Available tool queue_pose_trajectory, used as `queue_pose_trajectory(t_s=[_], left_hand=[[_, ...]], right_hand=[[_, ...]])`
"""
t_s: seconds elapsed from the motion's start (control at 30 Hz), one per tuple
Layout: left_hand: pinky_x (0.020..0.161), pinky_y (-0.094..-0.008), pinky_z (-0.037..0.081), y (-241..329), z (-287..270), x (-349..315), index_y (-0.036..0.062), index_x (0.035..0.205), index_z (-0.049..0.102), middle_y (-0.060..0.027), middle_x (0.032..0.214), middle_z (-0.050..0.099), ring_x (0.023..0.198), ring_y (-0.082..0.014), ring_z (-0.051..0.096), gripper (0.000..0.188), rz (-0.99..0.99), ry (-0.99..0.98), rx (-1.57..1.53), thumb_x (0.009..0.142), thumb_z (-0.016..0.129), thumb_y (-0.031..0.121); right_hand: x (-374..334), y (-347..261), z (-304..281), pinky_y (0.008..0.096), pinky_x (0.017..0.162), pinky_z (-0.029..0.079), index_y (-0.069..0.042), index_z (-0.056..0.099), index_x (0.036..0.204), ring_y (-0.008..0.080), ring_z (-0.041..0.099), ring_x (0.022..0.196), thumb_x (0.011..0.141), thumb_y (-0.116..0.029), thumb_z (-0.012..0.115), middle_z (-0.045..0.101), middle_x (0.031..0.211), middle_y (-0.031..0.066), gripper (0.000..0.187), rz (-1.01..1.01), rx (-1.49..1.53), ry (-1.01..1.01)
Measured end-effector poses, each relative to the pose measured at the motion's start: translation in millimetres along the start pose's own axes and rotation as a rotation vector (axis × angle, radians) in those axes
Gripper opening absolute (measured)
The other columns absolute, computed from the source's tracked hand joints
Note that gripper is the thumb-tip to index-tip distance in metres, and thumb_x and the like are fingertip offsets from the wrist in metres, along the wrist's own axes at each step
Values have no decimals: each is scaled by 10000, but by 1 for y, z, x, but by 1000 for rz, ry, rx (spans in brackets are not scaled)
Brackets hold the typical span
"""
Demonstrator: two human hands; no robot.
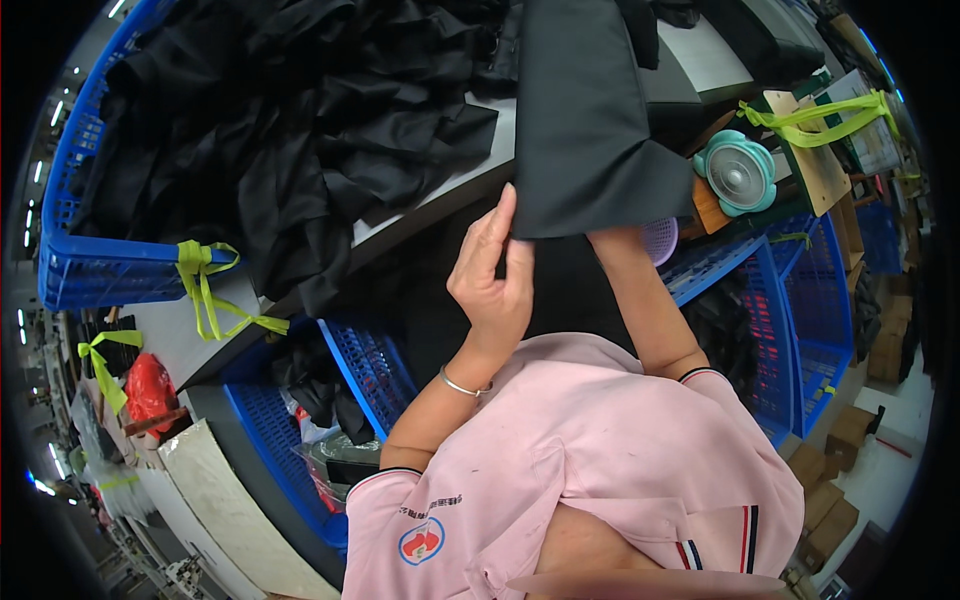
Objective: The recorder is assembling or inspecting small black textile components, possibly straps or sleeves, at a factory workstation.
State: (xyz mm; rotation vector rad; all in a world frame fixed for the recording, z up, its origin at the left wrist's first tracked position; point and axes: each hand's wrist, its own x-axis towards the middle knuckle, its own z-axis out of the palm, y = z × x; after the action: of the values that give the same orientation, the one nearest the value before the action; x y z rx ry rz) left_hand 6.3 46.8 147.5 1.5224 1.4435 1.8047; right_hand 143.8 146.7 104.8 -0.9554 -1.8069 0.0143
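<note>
A smooth black fabric piece (580,120), long and flat with a fold at its near right corner, hangs in front of me. My left hand (492,275) is beside its near left corner, fingers stretched up with the fingertips at the fabric's edge. My right hand (617,243) goes behind the lower edge of the piece; only the wrist shows, and the fingers are hidden. To the left, a big heap of loose black fabric (290,120) lies on the table and spills over its near edge.
A blue plastic basket (110,270) with yellow-green ties (200,285) borders the heap. More blue baskets stand low at the left (365,365) and right (790,330). A teal small fan (738,172) sits at the right, near a wooden board (815,170). Cardboard boxes (830,520) stand lower right.
</note>
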Motion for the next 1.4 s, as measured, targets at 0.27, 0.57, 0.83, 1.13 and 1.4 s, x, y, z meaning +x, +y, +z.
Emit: queue_pose_trajectory(t_s=[0.27, 0.57, 0.83, 1.13, 1.4], left_hand=[[633, -215, 510, -82, -8, -15, -1, 1249, 680, -7, 896, 701, 716, -63, 603, 281, -701, 100, -411, 1014, 545, 76], [755, -266, 521, -89, 36, 5, -4, 1172, 658, -7, 1005, 709, 847, -80, 633, 223, -810, -64, -707, 1013, 508, 40], [716, -275, 492, -142, 54, -26, -43, 969, 679, -41, 892, 691, 792, -110, 618, 155, -935, -121, -598, 949, 651, 108], [818, -237, 460, -115, 28, -13, 10, 1271, 527, -48, 1134, 619, 942, -78, 548, 386, -688, 154, -350, 920, 689, 24], [655, -198, 429, -79, 5, -41, 29, 890, 625, 8, 887, 580, 742, -53, 508, 149, -472, -87, -276, 854, 741, -57]], right_hand=[[-9, 6, -2, 343, 912, 516, 19, 646, 1165, 258, 647, 1020, 925, -7, 629, 667, 1128, 165, 242, 451, 719, -452], [-9, -13, 20, 462, 736, 511, -86, 697, 884, 312, 662, 866, 753, -134, 702, 675, 910, 137, 140, -72, -355, -565], [2, 15, 70, 522, 899, 507, -64, 698, 1098, 383, 644, 1024, 825, -173, 646, 679, 1091, 176, 299, 267, -409, -925], [-57, 39, 96, 489, 1046, 438, -71, 643, 1237, 366, 567, 1216, 846, -253, 643, 598, 1303, 187, 431, -113, -384, -473], [-44, 38, 81, 484, 1049, 440, -82, 635, 1262, 363, 555, 1237, 868, -261, 628, 590, 1331, 168, 432, 47, -394, -531]])
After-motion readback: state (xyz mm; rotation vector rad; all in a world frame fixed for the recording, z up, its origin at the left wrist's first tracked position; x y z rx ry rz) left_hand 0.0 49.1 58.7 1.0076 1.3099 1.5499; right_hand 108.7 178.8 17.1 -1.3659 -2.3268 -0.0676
